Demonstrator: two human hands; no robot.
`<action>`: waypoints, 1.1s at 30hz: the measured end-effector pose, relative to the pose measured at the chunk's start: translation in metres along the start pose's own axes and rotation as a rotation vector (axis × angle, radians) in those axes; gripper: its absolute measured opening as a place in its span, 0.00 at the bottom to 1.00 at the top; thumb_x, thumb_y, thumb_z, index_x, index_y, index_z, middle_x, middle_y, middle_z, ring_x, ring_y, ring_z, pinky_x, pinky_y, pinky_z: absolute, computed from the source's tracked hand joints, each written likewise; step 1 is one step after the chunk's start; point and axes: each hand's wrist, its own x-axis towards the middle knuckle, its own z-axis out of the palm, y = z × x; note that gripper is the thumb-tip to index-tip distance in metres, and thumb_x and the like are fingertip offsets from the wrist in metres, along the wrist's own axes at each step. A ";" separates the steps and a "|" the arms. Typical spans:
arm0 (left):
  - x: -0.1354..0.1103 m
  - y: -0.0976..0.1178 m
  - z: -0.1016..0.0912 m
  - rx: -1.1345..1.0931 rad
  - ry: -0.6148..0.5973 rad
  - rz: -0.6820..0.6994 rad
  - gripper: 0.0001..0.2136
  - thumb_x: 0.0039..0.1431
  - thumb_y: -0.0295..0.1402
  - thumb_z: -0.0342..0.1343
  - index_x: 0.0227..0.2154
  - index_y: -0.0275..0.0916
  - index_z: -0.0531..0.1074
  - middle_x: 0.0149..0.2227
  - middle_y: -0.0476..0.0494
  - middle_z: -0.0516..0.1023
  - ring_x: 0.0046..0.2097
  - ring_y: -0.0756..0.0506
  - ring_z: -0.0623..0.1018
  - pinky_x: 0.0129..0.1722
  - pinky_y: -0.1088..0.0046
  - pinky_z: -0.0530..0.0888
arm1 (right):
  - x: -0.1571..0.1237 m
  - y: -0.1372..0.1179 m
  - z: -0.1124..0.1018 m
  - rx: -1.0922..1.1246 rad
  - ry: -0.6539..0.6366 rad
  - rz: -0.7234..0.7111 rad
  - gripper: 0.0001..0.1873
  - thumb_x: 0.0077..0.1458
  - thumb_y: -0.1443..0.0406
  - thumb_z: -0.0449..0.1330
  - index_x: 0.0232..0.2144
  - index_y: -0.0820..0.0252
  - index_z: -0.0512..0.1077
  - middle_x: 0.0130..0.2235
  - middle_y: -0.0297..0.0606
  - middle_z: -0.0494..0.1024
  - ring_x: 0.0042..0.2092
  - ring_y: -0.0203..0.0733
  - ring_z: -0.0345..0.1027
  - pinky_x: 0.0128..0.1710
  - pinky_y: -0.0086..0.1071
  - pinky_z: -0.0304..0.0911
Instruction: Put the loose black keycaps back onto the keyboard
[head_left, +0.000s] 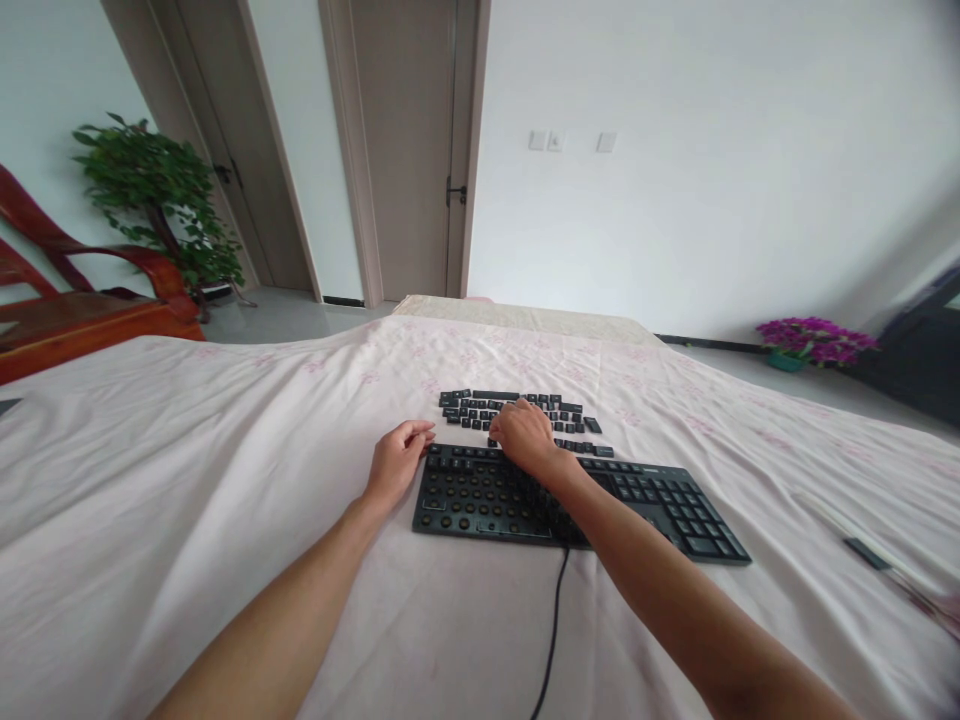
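A black keyboard (517, 530) lies on the cloth, with many keycaps off its left part and bare round key posts showing. Its right part still carries keys. Beyond its far edge, loose black keycaps (570, 409) are laid out in rows, a long space bar (496, 395) among the farthest. My right hand (523, 434) reaches over the keyboard to these rows, fingers bent down and pinched together; what they hold is hidden. At the keyboard's far left corner rests my left hand (400, 458), its fingers loosely extended and holding nothing visible.
A pale flowered cloth (300, 450) with folds covers the surface. The keyboard's cable (553, 630) runs toward me. On the right lies a thin tool with a dark part (867, 553). Farther off are a wooden chair (97, 290), a green plant (154, 190) and purple flowers (814, 340).
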 end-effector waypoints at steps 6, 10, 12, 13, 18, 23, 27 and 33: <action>0.000 0.000 0.000 0.016 0.004 0.006 0.13 0.57 0.36 0.53 0.41 0.37 0.76 0.39 0.39 0.81 0.43 0.43 0.81 0.44 0.66 0.75 | 0.000 0.001 -0.003 -0.004 -0.019 -0.017 0.06 0.52 0.62 0.62 0.31 0.50 0.81 0.39 0.36 0.79 0.46 0.45 0.64 0.42 0.33 0.56; 0.000 -0.001 0.000 -0.007 0.008 -0.007 0.13 0.57 0.37 0.54 0.41 0.38 0.76 0.39 0.39 0.82 0.43 0.43 0.81 0.44 0.66 0.75 | 0.001 0.000 -0.004 -0.024 -0.044 -0.026 0.06 0.51 0.62 0.64 0.32 0.51 0.80 0.41 0.36 0.79 0.46 0.45 0.65 0.44 0.32 0.57; 0.000 0.000 0.000 -0.008 0.006 -0.013 0.13 0.57 0.37 0.54 0.41 0.38 0.77 0.39 0.39 0.82 0.43 0.43 0.81 0.44 0.66 0.75 | 0.001 -0.001 -0.003 -0.039 -0.041 -0.040 0.06 0.51 0.63 0.63 0.32 0.52 0.80 0.41 0.38 0.79 0.47 0.45 0.65 0.44 0.33 0.57; 0.000 0.000 0.001 -0.006 0.004 -0.013 0.13 0.57 0.37 0.53 0.41 0.38 0.77 0.39 0.39 0.82 0.43 0.43 0.81 0.44 0.66 0.75 | 0.002 -0.001 -0.003 -0.046 -0.039 -0.048 0.06 0.52 0.63 0.63 0.32 0.53 0.80 0.41 0.38 0.79 0.47 0.46 0.65 0.45 0.33 0.57; -0.001 0.002 0.001 -0.003 0.012 -0.016 0.13 0.57 0.36 0.54 0.41 0.38 0.77 0.39 0.40 0.82 0.43 0.43 0.81 0.44 0.67 0.75 | -0.005 -0.002 -0.009 0.011 -0.019 0.016 0.07 0.54 0.62 0.62 0.34 0.53 0.80 0.42 0.38 0.78 0.48 0.45 0.65 0.43 0.32 0.57; 0.000 0.000 0.000 -0.018 0.005 -0.018 0.12 0.56 0.36 0.54 0.41 0.38 0.77 0.39 0.41 0.82 0.42 0.44 0.81 0.44 0.66 0.75 | -0.031 -0.009 -0.018 0.202 0.040 0.002 0.07 0.54 0.60 0.62 0.36 0.50 0.79 0.41 0.32 0.78 0.47 0.42 0.66 0.42 0.30 0.57; 0.000 0.000 0.000 -0.010 0.001 -0.008 0.12 0.56 0.35 0.54 0.41 0.38 0.77 0.38 0.41 0.82 0.42 0.43 0.80 0.44 0.67 0.76 | -0.049 -0.021 -0.021 0.201 0.047 -0.042 0.07 0.54 0.61 0.63 0.36 0.52 0.79 0.39 0.35 0.78 0.45 0.42 0.66 0.44 0.30 0.57; 0.000 0.002 -0.001 -0.003 0.008 -0.001 0.12 0.55 0.35 0.54 0.40 0.39 0.77 0.38 0.41 0.82 0.41 0.44 0.81 0.43 0.66 0.76 | -0.052 -0.032 -0.018 0.102 0.043 -0.058 0.08 0.55 0.60 0.63 0.37 0.51 0.80 0.40 0.36 0.77 0.45 0.43 0.64 0.43 0.32 0.57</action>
